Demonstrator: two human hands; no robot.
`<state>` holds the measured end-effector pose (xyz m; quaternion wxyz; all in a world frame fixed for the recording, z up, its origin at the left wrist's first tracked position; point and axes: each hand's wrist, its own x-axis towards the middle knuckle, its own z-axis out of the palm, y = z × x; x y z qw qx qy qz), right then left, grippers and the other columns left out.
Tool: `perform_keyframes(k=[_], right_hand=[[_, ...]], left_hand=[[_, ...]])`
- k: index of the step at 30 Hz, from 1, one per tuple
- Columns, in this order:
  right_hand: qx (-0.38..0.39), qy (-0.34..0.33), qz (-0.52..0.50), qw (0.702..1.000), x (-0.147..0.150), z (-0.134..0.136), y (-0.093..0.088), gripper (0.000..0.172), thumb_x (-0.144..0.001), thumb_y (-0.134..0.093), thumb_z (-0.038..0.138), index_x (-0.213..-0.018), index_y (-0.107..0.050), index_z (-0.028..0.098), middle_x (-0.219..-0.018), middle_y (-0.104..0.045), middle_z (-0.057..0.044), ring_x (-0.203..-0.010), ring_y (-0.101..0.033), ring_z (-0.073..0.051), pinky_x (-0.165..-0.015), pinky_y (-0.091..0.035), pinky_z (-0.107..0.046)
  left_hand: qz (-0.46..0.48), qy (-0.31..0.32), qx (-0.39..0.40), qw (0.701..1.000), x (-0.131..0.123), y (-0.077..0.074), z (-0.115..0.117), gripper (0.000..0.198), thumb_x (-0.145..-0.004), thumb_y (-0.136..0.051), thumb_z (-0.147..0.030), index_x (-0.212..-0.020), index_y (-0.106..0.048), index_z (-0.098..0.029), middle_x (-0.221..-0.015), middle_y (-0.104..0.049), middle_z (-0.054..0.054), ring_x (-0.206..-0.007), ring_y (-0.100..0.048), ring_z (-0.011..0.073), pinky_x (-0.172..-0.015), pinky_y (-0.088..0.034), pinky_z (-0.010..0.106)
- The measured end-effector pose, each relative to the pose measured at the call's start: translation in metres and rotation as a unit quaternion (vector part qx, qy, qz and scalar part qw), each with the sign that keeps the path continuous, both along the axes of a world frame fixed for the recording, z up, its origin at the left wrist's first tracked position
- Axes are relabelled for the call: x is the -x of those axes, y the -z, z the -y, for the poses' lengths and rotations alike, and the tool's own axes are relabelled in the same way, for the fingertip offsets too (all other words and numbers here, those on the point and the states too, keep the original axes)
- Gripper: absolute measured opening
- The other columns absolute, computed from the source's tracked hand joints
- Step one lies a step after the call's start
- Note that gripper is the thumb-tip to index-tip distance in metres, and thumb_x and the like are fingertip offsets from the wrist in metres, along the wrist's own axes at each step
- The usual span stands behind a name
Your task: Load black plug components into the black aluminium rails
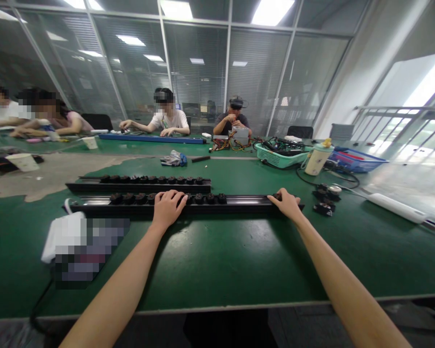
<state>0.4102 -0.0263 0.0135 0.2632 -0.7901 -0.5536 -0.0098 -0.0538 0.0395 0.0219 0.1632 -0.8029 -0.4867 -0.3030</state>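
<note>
A long black rail (pixel 246 207) with a shiny inner channel lies across the green table, carrying several small round black modules (pixel 198 198) in its left and middle parts. My left hand (pixel 168 207) is draped over the rail's middle, fingers curled on it and covering some modules. At the rail's right end, my right hand (pixel 288 203) pinches another black module (pixel 277 196), mostly hidden by the fingers. Behind it lies a second black rail (pixel 90 184), with a similar row of modules. Several loose black modules (pixel 326 193) sit to the right of my right hand.
A white device (pixel 63 237) with a cable stands at left. Beyond the rails are a glove (pixel 174 158), a green basket (pixel 281 155), a cream cup (pixel 315 160) and a blue basket (pixel 358 162). A white bar (pixel 397 207) lies right. Several people sit across the table.
</note>
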Motion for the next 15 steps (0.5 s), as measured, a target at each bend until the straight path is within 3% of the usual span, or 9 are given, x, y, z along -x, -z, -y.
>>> perform_keyframes(k=[6, 15], right_hand=[[-0.069, -0.009, 0.011, 0.998, 0.001, -0.001, 0.015, 0.036, -0.092, -0.048, 0.057, -0.091, -0.051, 0.021, -0.093, -0.07, -0.009, -0.09, -0.064, -0.029, -0.092, -0.029, -0.044], [-0.069, -0.018, 0.015, 0.997, -0.004, -0.001, 0.013, 0.038, -0.094, -0.044, 0.058, -0.091, -0.052, 0.021, -0.095, -0.07, -0.009, -0.091, -0.062, -0.028, -0.091, -0.029, -0.043]], left_hand=[[-0.004, -0.005, 0.003, 1.0, -0.001, 0.0, -0.001, 0.042, -0.105, -0.037, -0.047, -0.112, -0.072, -0.026, -0.115, -0.073, 0.01, -0.109, -0.064, 0.028, -0.102, -0.035, 0.049], [-0.004, -0.004, 0.001, 1.0, -0.003, 0.001, -0.002, 0.041, -0.105, -0.037, -0.047, -0.113, -0.072, -0.027, -0.116, -0.073, 0.01, -0.111, -0.063, 0.0282, -0.102, -0.035, 0.049]])
